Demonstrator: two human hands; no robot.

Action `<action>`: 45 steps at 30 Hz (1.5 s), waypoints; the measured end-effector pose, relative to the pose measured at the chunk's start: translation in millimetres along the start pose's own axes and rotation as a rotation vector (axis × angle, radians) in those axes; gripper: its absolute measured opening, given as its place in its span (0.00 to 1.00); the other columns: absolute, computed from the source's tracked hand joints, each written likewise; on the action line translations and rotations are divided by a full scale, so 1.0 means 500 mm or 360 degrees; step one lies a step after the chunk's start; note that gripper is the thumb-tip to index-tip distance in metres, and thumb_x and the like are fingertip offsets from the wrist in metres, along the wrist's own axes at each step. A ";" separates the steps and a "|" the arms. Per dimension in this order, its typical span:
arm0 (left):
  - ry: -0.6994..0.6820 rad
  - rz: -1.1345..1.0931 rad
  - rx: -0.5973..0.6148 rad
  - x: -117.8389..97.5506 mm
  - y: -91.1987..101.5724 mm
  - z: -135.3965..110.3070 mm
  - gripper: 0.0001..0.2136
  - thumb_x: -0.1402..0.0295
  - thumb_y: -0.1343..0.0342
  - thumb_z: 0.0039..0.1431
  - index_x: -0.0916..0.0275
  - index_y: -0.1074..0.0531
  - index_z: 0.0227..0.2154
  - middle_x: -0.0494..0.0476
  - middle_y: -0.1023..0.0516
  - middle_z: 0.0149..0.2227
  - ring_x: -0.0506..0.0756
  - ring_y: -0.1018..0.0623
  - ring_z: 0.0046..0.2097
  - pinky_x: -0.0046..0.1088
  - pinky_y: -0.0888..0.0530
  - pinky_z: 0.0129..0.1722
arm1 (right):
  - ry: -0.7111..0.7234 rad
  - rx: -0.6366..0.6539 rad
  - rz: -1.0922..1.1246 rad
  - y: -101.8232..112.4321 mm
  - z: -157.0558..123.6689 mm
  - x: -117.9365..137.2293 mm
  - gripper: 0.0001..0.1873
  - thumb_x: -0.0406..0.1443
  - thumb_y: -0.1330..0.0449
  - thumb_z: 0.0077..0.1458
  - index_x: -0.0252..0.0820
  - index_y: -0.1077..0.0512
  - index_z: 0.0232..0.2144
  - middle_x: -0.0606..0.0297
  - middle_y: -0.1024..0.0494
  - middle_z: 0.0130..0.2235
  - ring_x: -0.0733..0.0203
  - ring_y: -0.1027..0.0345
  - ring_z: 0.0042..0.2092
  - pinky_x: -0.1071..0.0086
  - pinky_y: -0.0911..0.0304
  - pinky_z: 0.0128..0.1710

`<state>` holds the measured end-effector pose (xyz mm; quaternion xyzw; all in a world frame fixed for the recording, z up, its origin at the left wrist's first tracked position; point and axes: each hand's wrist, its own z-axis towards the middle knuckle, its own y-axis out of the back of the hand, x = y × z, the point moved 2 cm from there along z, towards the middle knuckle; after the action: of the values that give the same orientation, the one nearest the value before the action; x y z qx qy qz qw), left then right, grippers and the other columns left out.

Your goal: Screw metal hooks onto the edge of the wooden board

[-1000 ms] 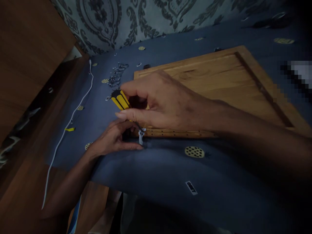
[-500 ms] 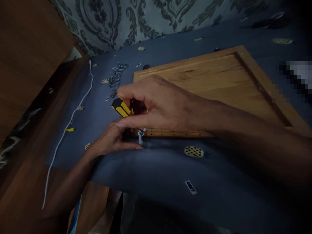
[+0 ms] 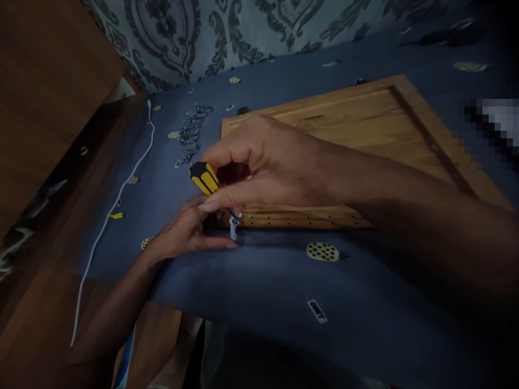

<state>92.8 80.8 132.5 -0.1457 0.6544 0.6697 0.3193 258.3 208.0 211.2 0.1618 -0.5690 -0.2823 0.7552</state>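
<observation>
My right hand (image 3: 267, 167) is closed round a yellow and black screwdriver (image 3: 204, 178), whose tip points down at a small metal bracket (image 3: 234, 227) on the near edge of a wooden board (image 3: 348, 119). That edge carries a row of small holes. My left hand (image 3: 184, 232) rests on the blue cloth beside the board's corner, fingers curled and pinching the bracket against the edge. Part of the screwdriver shaft is hidden behind my right thumb.
The board lies on a blue patterned cloth (image 3: 284, 292) over a bed. Several loose metal hooks (image 3: 190, 132) lie on the cloth beyond the board's left corner. A white cable (image 3: 117, 200) runs along the left. A wooden panel (image 3: 48, 86) stands at far left.
My right hand has turned slightly on the screwdriver handle, which tilted a little; the handle end sits lower than a second ago. My left hand and the bracket stay in place.
</observation>
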 end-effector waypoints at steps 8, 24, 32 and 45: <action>0.0026 0.0017 -0.0004 0.001 -0.002 0.003 0.25 0.41 0.36 0.57 0.62 0.26 0.35 0.53 0.25 0.35 0.55 0.25 0.38 0.33 0.27 0.39 | -0.0009 -0.0144 -0.0193 -0.007 0.003 0.007 0.26 0.37 0.32 0.61 0.43 0.44 0.21 0.77 0.40 0.24 0.71 0.47 0.28 0.71 0.50 0.28; 0.0031 -0.0039 0.0019 -0.004 0.001 0.003 0.24 0.45 0.33 0.57 0.61 0.24 0.44 0.52 0.25 0.35 0.55 0.25 0.39 0.32 0.26 0.42 | 0.0048 -0.0052 -0.0113 0.006 -0.002 0.000 0.18 0.35 0.33 0.62 0.40 0.33 0.22 0.76 0.34 0.22 0.72 0.39 0.27 0.74 0.44 0.27; 0.0084 0.0023 0.0031 -0.003 0.001 0.002 0.23 0.45 0.32 0.55 0.62 0.25 0.37 0.53 0.23 0.37 0.56 0.24 0.41 0.34 0.25 0.43 | 0.0041 -0.0113 -0.0207 -0.004 0.004 0.002 0.20 0.37 0.33 0.61 0.42 0.36 0.22 0.75 0.35 0.24 0.69 0.42 0.30 0.70 0.48 0.29; 0.0100 0.0027 0.0007 -0.001 0.001 0.003 0.25 0.41 0.34 0.55 0.61 0.26 0.38 0.53 0.24 0.35 0.56 0.24 0.39 0.35 0.24 0.42 | 0.0076 -0.0150 -0.0418 -0.008 0.005 0.017 0.24 0.38 0.32 0.62 0.42 0.41 0.22 0.77 0.39 0.24 0.70 0.47 0.28 0.69 0.51 0.31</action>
<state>93.1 82.1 133.3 -0.1605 0.6668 0.6661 0.2932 256.8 199.6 216.3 0.2060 -0.5109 -0.4010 0.7319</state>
